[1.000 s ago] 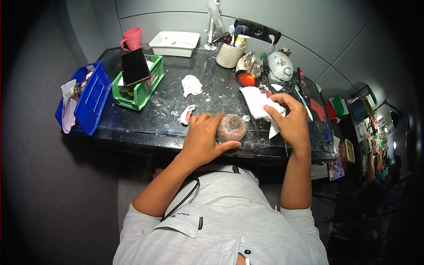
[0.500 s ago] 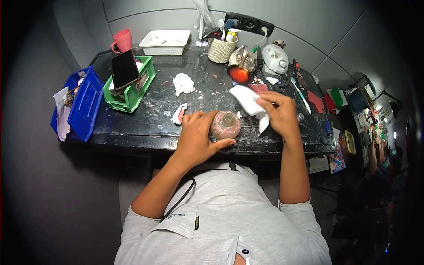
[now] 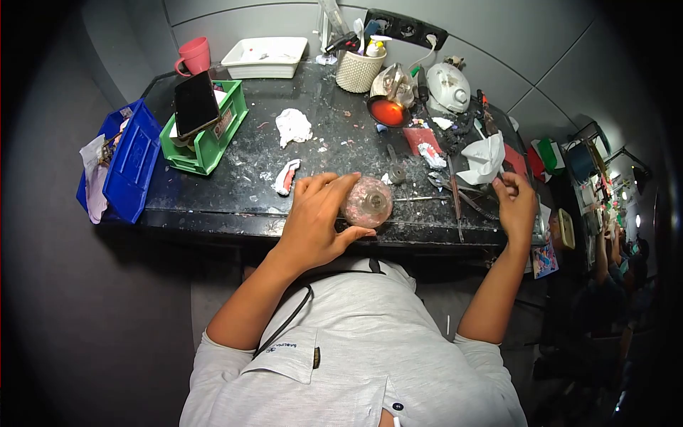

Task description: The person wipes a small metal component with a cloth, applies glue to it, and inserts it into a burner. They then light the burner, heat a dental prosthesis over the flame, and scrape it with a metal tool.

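Note:
My left hand [image 3: 316, 217] curls around a squat round glass bottle [image 3: 370, 206] at the table's front edge. The bottle has a short neck and pink speckles over its body. My right hand [image 3: 516, 206], off to the right, has its fingers pinched at the lower edge of a crumpled white tissue [image 3: 484, 158]. Between the hands lie a small clear glass piece [image 3: 396, 171], a thin metal rod [image 3: 420, 198], a slim brown-handled tool [image 3: 453, 188] and a pliers-like metal tool [image 3: 478, 203]. A pink-and-white dental piece [image 3: 287, 176] rests left of the bottle.
Behind stand a green bin [image 3: 206, 153] with a phone [image 3: 196, 105] on it, a blue bin [image 3: 134, 171], a white tray [image 3: 263, 71], a woven cup [image 3: 358, 74] of tools and a dark bowl with glowing orange contents [image 3: 389, 112]. Other people appear far right.
My right hand has moved right with the white tissue, uncovering the tools beneath. The glass bottle has tilted slightly in my left hand.

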Demonstrator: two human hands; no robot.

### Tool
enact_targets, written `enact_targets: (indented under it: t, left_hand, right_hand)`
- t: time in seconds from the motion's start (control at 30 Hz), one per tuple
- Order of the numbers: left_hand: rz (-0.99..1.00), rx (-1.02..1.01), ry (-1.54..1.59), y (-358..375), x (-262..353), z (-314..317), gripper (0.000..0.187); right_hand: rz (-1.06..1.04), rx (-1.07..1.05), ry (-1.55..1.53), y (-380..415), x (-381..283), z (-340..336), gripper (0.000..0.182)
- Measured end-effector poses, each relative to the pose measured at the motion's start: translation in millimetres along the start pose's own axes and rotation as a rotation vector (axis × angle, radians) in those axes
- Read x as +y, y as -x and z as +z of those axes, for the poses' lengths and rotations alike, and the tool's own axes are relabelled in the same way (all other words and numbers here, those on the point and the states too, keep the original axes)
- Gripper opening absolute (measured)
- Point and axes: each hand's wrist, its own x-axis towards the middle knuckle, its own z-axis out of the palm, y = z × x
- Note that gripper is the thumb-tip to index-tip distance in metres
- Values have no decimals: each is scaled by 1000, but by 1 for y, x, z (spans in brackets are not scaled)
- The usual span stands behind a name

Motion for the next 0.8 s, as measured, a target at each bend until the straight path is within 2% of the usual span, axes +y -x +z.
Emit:
enact_targets:
  t: [0.03,0.07,0.1,0.17,0.3,0.37,0.43,0.47,0.6,0.77,0.8]
  left_hand:
    - [20,0,-2,0,1,-1,89]
    - [17,-10,-3,0,1,-1,89]
    - [29,-10,-6,0,1,-1,90]
    - [39,-16,-7,0,1,-1,91]
    - [45,-24,5,0,2,-1,92]
    - [47,-28,5,-1,2,-2,92]
    - [47,-28,2,-1,2,-2,94]
    - [46,-32,2,-1,2,-2,94]
    - [57,-26,4,-2,2,-2,94]
    - [62,-42,13,-2,2,-4,92]
    - [68,-48,10,-2,2,-4,91]
  right_hand:
    - [178,-147,-107,8,-9,-5,25]
    - [162,-185,-157,14,-11,-4,17]
    - [170,-191,-160,20,-14,-4,17]
    - [121,-381,-172,31,-24,-5,20]
    - [27,-474,-170,43,-33,4,27]
    - [-15,-450,-137,46,-33,9,28]
    - [121,-486,-258,42,-30,12,28]
    - [43,-468,-249,41,-27,12,22]
    - [66,-367,-217,33,-28,6,15]
    - [35,-304,-103,27,-27,-11,15]
    - [-47,-276,-44,28,-24,-15,15]
